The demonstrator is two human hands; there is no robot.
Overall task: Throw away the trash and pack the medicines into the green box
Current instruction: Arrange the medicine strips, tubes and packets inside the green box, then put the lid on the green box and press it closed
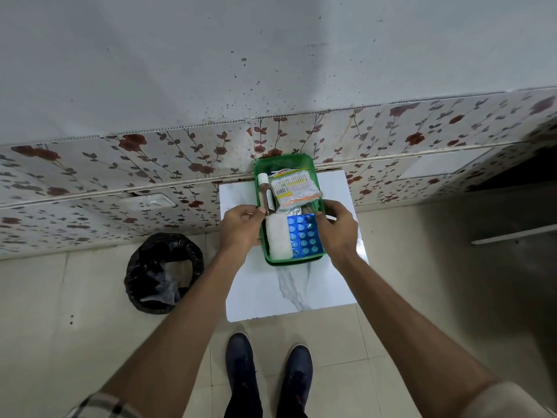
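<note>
A green box [283, 160] stands on a small white marble-look table [289, 291]. Inside it lie a brown bottle with a white cap [266, 194], a packet of cotton swabs [295, 187], a white roll of cotton [278, 239], a blue blister strip of pills [304, 235] and a bit of silver foil [291, 210]. My left hand [239, 229] grips the box's left wall, thumb near the bottle. My right hand [337, 227] grips the right wall, fingertips touching the blister strip's upper corner.
A bin lined with a black bag [162, 273] stands on the tiled floor left of the table, some plastic inside. A flower-patterned wall panel [120, 176] runs behind the table. My two dark shoes [268, 375] are just before the table's near edge.
</note>
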